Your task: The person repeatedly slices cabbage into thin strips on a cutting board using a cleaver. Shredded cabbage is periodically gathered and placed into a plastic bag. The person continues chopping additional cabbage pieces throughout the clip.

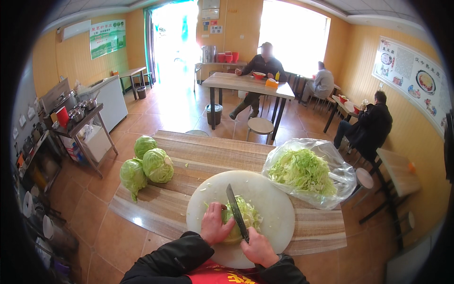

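On a round white cutting board (202, 198), my left hand (215, 223) presses on a piece of cabbage (232, 234), mostly hidden by the hand and the blade. My right hand (259, 246) grips the handle of a kitchen knife (236, 209), its blade against the cabbage and pointing away from me. Shredded cabbage (251, 213) lies just right of the blade. A clear plastic bag (340, 177) at the table's right side holds a heap of shredded cabbage (303, 170). Several whole cabbages (158, 165) sit together at the left.
The wood-grain table (212, 151) carries the board. Beyond it stand a round stool (260, 126) and another table (248, 83) where a person sits; two more people sit at the right. A metal side table (85, 120) with pots is at the left.
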A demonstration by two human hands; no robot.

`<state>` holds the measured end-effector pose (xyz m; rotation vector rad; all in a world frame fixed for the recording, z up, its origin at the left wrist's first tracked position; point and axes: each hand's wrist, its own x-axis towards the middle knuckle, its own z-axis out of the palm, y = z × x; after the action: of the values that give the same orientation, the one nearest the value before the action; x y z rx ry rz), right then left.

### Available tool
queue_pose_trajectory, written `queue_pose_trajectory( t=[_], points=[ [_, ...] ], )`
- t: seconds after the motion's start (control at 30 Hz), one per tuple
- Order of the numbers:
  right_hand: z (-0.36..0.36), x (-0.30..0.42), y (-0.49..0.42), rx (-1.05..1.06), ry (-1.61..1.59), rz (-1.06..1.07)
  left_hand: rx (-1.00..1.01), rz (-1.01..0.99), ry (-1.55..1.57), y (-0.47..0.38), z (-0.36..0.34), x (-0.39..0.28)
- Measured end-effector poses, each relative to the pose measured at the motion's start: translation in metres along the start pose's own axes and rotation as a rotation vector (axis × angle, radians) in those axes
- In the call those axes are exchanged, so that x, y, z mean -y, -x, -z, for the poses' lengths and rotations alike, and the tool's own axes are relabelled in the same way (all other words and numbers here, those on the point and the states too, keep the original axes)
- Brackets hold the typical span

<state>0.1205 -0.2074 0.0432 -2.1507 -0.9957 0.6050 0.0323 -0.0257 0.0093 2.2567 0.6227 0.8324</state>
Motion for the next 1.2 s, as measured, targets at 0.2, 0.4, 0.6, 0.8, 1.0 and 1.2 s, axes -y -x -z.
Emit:
queue_pose_trajectory(
  t=[0.2,0.4,0.6,0.8,1.0,1.2],
  points=[
    [0.0005,0.0007,0.0009,0.005,-0.01,-0.008,0.023,0.023,-0.004,0.0003,0.0006,-0.0004],
    [0.0011,0.0006,0.0007,0.007,-0.022,-0.005,0.024,0.032,0.009,0.0,0.0005,-0.0016],
    [0.0,-0.0013,-0.0001,0.008,-0.017,0.004,0.023,0.033,0.005,0.0003,0.0001,-0.001],
    [0.0005,-0.001,0.0001,0.011,-0.022,0.009,0.023,0.032,0.007,-0.0001,-0.0003,-0.0008],
    [0.0021,0.0011,-0.0003,0.021,-0.016,0.0,0.017,0.027,0.01,-0.0001,-0.0001,-0.0009],
    [0.0025,0.0027,-0.0008,0.017,0.007,0.015,-0.008,-0.004,-0.015,-0.0002,-0.0014,0.0004]
  ],
)
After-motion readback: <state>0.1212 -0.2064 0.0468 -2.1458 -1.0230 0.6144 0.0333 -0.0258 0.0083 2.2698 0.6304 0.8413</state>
